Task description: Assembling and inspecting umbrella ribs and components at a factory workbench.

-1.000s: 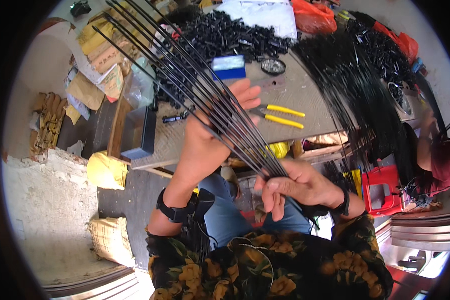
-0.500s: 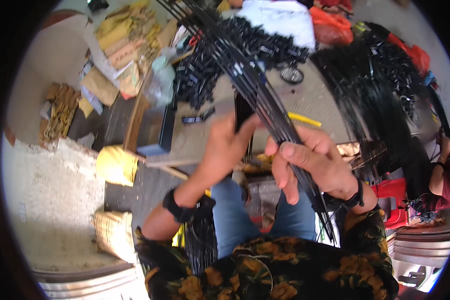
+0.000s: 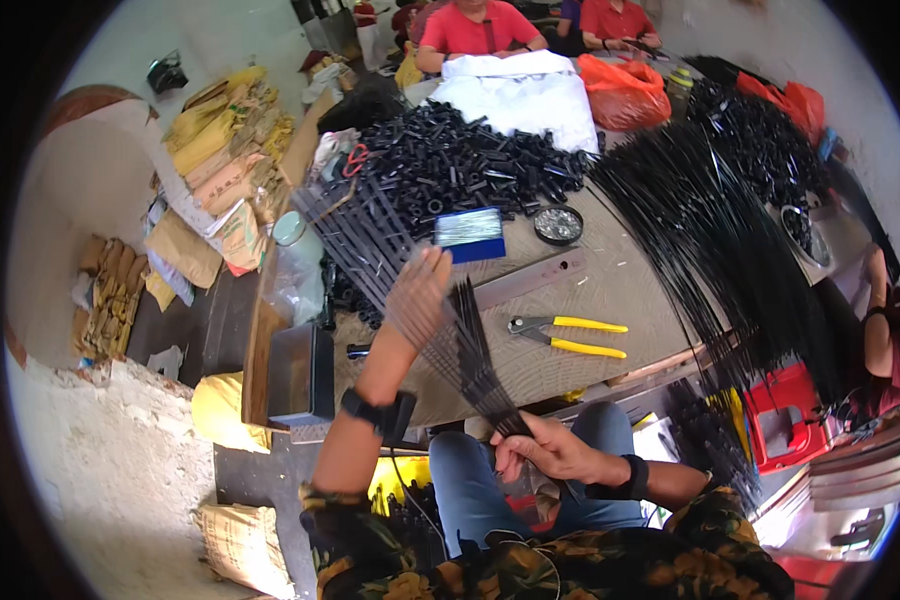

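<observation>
My right hand is closed round the lower end of a fanned bundle of thin black rods, low over the table's near edge. The rods spread up and to the left above the tabletop. Against them, higher up, is my left hand, its fingers smeared by motion, so its grip is unclear. Yellow-handled pliers lie on the table to the right of the bundle. Between them and a blue box of thin silvery pieces rests a flat metal bar. A round black dish stands beside that box.
Loose black plastic parts heap up at the back, before a white sack and red bag. More long black rods hang over the right edge by a red stool. A dark bin stands left. Other people sit beyond and at right.
The rods' held end has come down and to the left with my right hand, and they now fan out leftward. My left hand has moved up onto them. The view has tilted up.
</observation>
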Motion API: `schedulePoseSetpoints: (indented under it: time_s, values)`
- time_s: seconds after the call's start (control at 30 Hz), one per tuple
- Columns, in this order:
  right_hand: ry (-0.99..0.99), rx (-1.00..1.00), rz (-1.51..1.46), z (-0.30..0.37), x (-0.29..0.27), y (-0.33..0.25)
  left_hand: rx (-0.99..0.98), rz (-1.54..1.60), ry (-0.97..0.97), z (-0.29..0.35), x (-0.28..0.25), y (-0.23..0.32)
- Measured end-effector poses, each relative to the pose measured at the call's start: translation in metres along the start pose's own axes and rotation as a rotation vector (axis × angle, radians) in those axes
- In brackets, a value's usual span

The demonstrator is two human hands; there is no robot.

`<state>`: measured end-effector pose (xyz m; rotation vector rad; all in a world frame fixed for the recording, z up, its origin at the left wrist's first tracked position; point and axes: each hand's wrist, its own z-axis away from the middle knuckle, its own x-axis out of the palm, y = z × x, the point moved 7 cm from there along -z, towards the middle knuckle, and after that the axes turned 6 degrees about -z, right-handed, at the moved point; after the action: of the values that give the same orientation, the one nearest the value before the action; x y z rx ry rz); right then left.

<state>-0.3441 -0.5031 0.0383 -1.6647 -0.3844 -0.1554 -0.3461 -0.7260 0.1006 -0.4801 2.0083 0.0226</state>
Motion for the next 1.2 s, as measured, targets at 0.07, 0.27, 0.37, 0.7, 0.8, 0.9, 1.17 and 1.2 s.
schedulePoseSetpoints:
  time_s: [0.07, 0.27, 0.37, 0.7, 0.8, 0.9, 1.17, 1.2]
  values:
    - [0.023, -0.01, -0.047, 0.007, -0.014, 0.02, 0.114, -0.052, -0.168, 0.032, 0.006, 0.014]
    - [0.012, 0.032, -0.003, 0.009, -0.028, 0.066, 0.073, 0.378, -0.426, 0.099, -0.018, 0.078]
    - [-0.068, 0.08, 0.034, 0.007, -0.032, 0.113, 0.062, 0.458, -0.3, 0.095, -0.016, 0.097]
    - [-0.136, 0.07, 1.412, 0.022, -0.042, -0.003, 0.273, 0.349, -0.171, 0.103, -0.013, 0.115]
    - [0.316, -0.246, 1.628, 0.006, -0.059, -0.089, 0.203, 0.309, -0.145, 0.1, -0.009, 0.112]
    - [0.386, -0.191, 1.733, -0.008, -0.108, -0.092, 0.143, 0.277, -0.137, 0.093, -0.007, 0.112]
    - [0.15, 0.521, 1.98, -0.032, -0.159, -0.106, 0.134, 0.417, -0.176, 0.093, -0.009, 0.1]
    - [0.134, 0.375, 2.021, -0.051, -0.153, -0.117, 0.134, 0.446, -0.209, 0.096, -0.009, 0.097]
